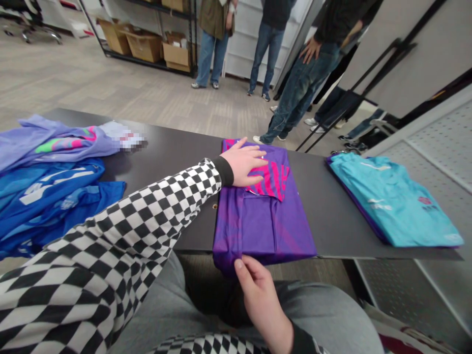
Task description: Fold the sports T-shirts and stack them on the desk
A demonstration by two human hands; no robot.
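Carpeted floor stretches away beyond a dark table (173, 157), with steel shelving (147, 34) of cardboard boxes (145, 46) at about 11 o'clock and several people in jeans (269, 44) standing at 12 to 1 o'clock, one with a hand on a hip (311, 50). Nearest the person, at 12 o'clock on the table, lies a purple jersey (263, 231), its pink-striped panel (273, 177) turned up at the far end and its near edge hanging just over the table edge.

The left hand (243, 162), reaching out of a black-and-white checked sleeve (129, 231), lies open and palm down on the far part of the jersey, fingers spread. That flat pressure seems meant to pin the layers so they do not slide. The right hand (258, 295) comes up from below at the near edge, fingers curled against the hanging fabric; whether they actually pinch it, I cannot tell. Its position looks chosen for control of that overhanging edge.

At 3 o'clock a folded teal shirt (394, 204) sits squared on a purple garment, apart from the work. At 9 o'clock, looser lavender (62, 140) and blue shirts (47, 206) lie heaped, set well clear of the purple jersey.
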